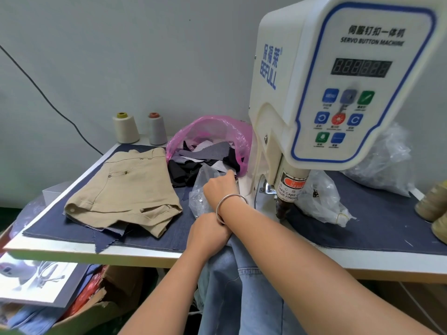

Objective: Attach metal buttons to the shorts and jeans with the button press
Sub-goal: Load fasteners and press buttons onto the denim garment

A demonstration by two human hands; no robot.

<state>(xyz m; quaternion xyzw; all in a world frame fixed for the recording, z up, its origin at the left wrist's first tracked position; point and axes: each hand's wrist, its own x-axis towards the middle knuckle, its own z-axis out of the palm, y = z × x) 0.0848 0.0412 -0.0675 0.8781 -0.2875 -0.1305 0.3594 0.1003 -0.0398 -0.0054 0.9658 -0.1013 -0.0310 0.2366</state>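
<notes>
While both arms cross at the table's front edge, layout runs like this. Far left below the table (135,252): a torn cardboard box (96,303) with fabric inside. On the dark denim mat (60,226) lie the khaki shorts (125,189), flat, waistband toward the wall, metal buttons visible on them. Behind, at the wall, two thread cones (125,128), cream and grey, side by side. Next over, a pink plastic bag (212,131) full of fabric scraps, just beside the shorts. In front of it a clear plastic bag (200,189).

Left hand (208,234) sits at the table edge, fingers curled down onto the light blue jeans (232,286), which hang off the table toward the person's lap; exact grip hidden under the right wrist, cannot tell. Right hand (221,187), bracelet on wrist, reaches across over the left, fingers curled into the clear bag's opening; what they pinch is hidden.

Right of the hands: the button press (338,81), cream housing, control panel with dark display, punch head down near the mat. More clear bags (324,197) behind it, tan thread cones (433,201) at far right.
</notes>
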